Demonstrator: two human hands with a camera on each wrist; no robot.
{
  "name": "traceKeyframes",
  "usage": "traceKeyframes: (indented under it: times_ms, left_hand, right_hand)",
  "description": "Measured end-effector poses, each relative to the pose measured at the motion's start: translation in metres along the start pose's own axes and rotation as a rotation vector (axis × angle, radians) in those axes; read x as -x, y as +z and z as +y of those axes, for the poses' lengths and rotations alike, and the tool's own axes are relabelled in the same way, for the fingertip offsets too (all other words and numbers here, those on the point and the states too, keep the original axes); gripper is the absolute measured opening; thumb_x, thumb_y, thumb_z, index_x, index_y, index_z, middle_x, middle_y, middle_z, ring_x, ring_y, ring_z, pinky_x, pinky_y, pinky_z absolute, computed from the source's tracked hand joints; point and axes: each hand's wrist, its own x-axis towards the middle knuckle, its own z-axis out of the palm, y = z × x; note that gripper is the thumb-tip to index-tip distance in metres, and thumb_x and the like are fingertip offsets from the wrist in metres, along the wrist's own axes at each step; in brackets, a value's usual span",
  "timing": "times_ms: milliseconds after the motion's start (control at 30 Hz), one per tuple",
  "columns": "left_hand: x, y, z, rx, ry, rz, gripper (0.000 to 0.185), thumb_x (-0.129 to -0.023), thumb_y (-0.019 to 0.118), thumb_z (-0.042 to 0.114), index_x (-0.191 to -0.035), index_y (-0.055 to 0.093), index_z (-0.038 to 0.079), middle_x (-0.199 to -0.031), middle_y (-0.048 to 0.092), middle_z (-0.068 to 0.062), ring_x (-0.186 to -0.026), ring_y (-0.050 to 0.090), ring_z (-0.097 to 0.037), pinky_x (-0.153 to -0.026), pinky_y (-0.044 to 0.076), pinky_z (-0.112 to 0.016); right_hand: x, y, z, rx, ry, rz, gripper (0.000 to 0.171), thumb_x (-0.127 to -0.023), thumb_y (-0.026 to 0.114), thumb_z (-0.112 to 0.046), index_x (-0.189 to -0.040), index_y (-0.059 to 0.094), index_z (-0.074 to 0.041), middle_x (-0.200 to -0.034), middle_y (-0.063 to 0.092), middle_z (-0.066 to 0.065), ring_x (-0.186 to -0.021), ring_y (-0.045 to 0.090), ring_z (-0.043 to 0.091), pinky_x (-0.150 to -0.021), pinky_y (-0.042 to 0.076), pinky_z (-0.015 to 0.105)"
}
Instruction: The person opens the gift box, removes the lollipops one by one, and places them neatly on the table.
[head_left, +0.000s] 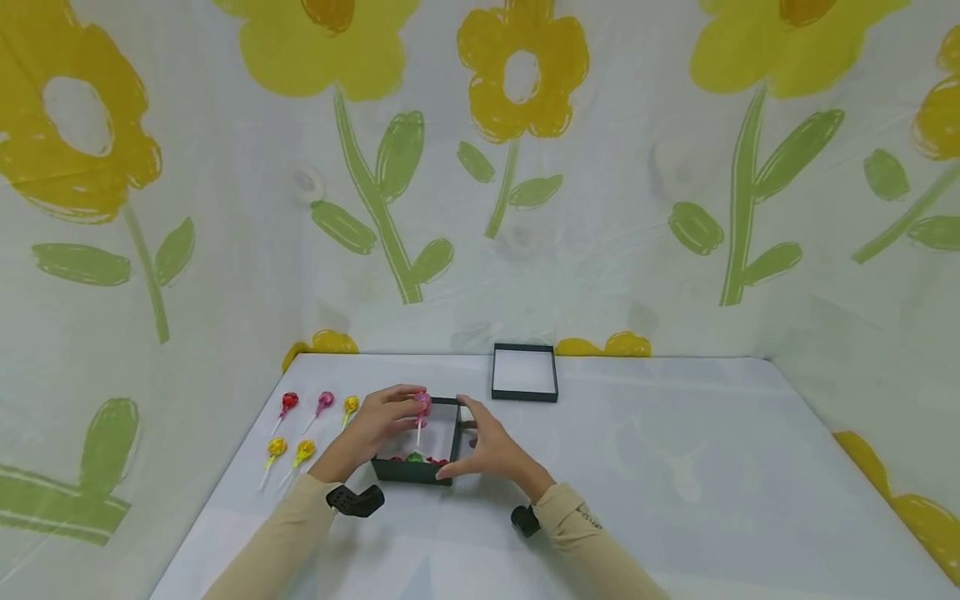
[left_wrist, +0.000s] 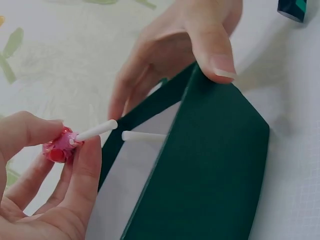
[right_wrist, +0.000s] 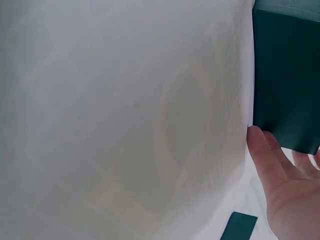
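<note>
My left hand (head_left: 384,421) pinches a pink lollipop (head_left: 423,403) by its wrapped head, stick pointing down, over the dark green open box (head_left: 411,473). In the left wrist view the thumb and fingers hold the pink lollipop's head (left_wrist: 61,149), and its white stick reaches toward the box rim. My right hand (head_left: 495,446) grips the box's right side, thumb at the near corner and fingers farther back. Red and green wrapped candies (head_left: 416,457) lie along the near side inside the box. Another white stick (left_wrist: 145,136) shows inside it.
Left of the box lie several lollipops: a red one (head_left: 289,401), a pink one (head_left: 325,400) and yellow ones (head_left: 305,450). A dark-rimmed square lid (head_left: 524,396) lies at the table's back edge. Behind hangs a flower-printed curtain (head_left: 600,250).
</note>
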Motion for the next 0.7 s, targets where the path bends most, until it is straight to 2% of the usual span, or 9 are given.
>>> traceKeyframes:
  times_ms: [233,367,700]
  left_hand:
    - [0.011,-0.012,0.001,-0.004,0.015,-0.04,0.052,-0.089,0.067,0.019,-0.133,0.049,-0.002,-0.124,0.058,-0.018,-0.103,0.061,-0.022,-0.089,0.05,-0.033]
    - [0.017,-0.019,0.003,-0.022,0.016,-0.019,0.054,-0.088,0.068,0.021,-0.133,0.049,-0.002,-0.124,0.057,-0.02,-0.102,0.061,-0.022,-0.089,0.05,-0.033]
    - [0.03,-0.036,0.011,-0.076,0.003,0.022,0.054,-0.087,0.069,0.024,-0.132,0.051,0.0,-0.115,0.062,-0.01,-0.099,0.062,-0.021,-0.087,0.051,-0.036]
  right_hand:
    - [0.002,0.001,-0.002,0.021,0.023,0.005,0.114,-0.061,0.089,-0.037,-0.15,0.021,-0.016,-0.152,0.026,0.001,-0.123,0.047,0.027,-0.092,0.048,0.042]
    - [0.003,0.001,-0.003,0.029,0.026,0.008,0.114,-0.061,0.088,-0.038,-0.15,0.021,-0.016,-0.152,0.025,0.002,-0.123,0.046,0.027,-0.092,0.048,0.042]
    - [0.002,0.0,-0.003,0.031,0.017,-0.001,0.116,-0.059,0.088,-0.042,-0.15,0.02,-0.018,-0.153,0.024,0.002,-0.124,0.045,0.027,-0.092,0.048,0.04]
